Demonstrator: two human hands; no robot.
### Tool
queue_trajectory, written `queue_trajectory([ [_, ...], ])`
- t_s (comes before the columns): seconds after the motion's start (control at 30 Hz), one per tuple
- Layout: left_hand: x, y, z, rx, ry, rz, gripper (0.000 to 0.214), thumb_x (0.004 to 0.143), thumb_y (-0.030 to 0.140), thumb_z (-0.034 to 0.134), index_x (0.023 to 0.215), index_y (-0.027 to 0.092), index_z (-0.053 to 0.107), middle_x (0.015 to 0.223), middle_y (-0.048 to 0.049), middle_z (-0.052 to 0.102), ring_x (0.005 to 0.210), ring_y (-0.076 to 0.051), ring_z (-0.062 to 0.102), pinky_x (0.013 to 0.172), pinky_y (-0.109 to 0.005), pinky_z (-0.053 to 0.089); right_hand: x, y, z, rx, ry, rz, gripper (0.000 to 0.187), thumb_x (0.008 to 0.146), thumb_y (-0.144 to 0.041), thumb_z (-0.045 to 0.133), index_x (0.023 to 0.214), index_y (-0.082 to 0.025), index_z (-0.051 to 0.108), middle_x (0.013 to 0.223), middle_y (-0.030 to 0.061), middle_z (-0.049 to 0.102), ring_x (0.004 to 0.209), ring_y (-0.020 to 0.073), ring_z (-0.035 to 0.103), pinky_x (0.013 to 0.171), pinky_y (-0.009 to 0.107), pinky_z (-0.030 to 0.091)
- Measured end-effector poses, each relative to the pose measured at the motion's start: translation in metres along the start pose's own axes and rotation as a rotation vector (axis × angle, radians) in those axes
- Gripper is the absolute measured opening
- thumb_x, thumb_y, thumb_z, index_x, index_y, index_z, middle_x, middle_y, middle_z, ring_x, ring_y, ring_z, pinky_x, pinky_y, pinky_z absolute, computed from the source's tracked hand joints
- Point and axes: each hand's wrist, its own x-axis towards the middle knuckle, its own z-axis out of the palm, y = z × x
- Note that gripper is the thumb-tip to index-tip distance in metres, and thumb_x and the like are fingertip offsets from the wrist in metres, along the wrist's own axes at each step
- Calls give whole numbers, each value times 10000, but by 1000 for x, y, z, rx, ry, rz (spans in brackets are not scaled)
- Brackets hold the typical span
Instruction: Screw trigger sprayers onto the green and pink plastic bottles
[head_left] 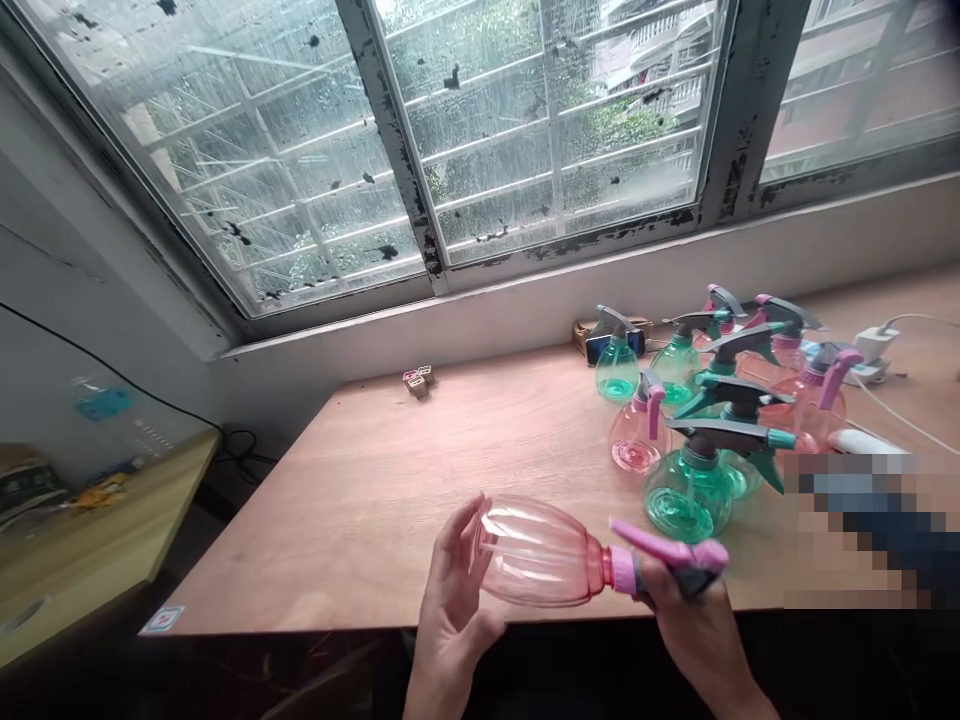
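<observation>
The right hand is wrapped around the spray head of a pink bottle, held sideways over the near edge of the table, neck toward three o'clock. At its base, toward nine o'clock, the left hand is cupped half-open; whether any grip is applied cannot be told. The spray head is judged already fitted; what tightening is left is unclear. Toward two o'clock, other headed spray bottles are gathered upright.
</observation>
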Motion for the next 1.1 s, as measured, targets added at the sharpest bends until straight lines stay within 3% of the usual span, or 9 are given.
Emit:
queue_trajectory([
  [0.1,2,-1,-3,-95,49,-206,892,763,925,547,1394,307,669,1583,-122,561,1537,-397,410,1196,-547,424,5,-2,-16,-243,-346,-544,668,804,-786,743,511,-232,513,497,-41,385,440,127,337,485,316,224],
  [0.17,5,-2,0,-108,102,-408,857,860,902,413,1313,251,738,1481,-152,649,1445,-391,527,1140,-543,473,6,-5,-20,-359,-456,-757,700,846,-809,668,511,-223,485,507,-40,364,442,123,336,514,333,176],
  [0.2,6,-3,3,-121,110,-487,857,873,891,406,1237,212,780,1396,-171,703,1366,-393,596,1100,-532,503,6,-5,-21,-379,-459,-787,702,883,-810,615,519,-222,494,511,-35,372,445,127,349,521,337,172],
  [0.3,6,-5,17,-167,120,-498,801,867,862,482,968,152,838,1118,-174,804,1089,-353,736,979,-464,567,3,-3,-15,-262,-309,-580,702,959,-761,551,499,-233,500,494,-23,384,443,145,362,512,332,213],
  [0.43,-1,-7,35,-20,268,-144,645,939,752,507,910,189,821,1031,-118,818,1023,-306,750,955,-408,554,1,-2,-1,-103,17,-116,661,939,-735,602,511,-249,470,490,-34,369,459,151,342,464,296,281],
  [0.63,-13,-14,43,106,396,257,480,974,635,534,908,241,799,1019,-79,793,1072,-320,708,982,-432,524,4,-21,15,85,9,257,711,819,-853,649,537,-239,430,559,-40,341,527,126,293,485,277,274],
  [0.8,-16,-25,48,182,395,396,430,1017,566,505,920,250,780,999,-69,770,1047,-320,693,953,-438,507,10,-28,7,94,-81,365,735,838,-885,574,541,-267,311,556,-74,213,528,107,140,505,300,115],
  [0.93,-18,-31,48,189,411,462,371,1044,493,491,982,260,773,1016,-65,769,1041,-308,692,961,-448,507,14,-35,5,2,-161,345,729,829,-859,620,541,-283,278,540,-78,188,525,114,136,512,318,106],
  [1.1,-24,-33,43,260,412,601,263,1039,417,532,999,284,756,1011,-57,759,1053,-312,689,1015,-494,510,15,-25,14,35,-148,426,747,795,-905,593,515,-298,259,482,-90,179,454,101,155,461,298,100],
])
